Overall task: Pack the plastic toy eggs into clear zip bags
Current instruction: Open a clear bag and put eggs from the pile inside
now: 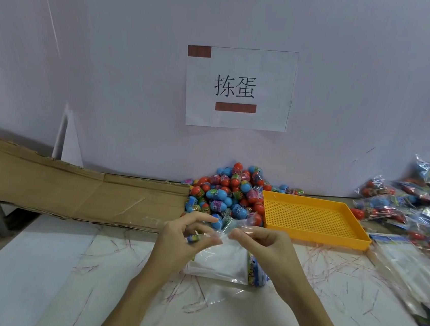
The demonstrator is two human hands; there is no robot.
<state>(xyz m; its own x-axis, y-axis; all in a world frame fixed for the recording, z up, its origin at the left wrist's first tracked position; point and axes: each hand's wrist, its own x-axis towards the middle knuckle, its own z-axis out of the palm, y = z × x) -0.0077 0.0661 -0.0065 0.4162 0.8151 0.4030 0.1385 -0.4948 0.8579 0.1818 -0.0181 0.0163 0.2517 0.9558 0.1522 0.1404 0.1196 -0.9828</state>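
Toy eggs [228,193] lie heaped against the back wall of the table, at the middle of its far edge, between a flattened cardboard sheet [78,191] on the left and a yellow perforated tray [309,218] on the right. They are small glossy capsules, mostly blue or red, each with a bright printed band around the middle.

In the head view, both hands work just in front of the heap. The left hand [187,239] pinches the mouth of a clear zip bag [220,261] between thumb and fingers, and what looks like one banded egg is tucked in its curled fingers. The right hand [261,243] pinches the opposite lip of the bag. Held this way the two hands seem to be pulling the opening apart so the egg can drop in; the bag's body hangs down to the table, with a printed strip along its right side.

Filled bags [411,207] are piled at the far right corner, clear of the work. A stack of empty bags [404,273] lies near the right edge, within easy reach.
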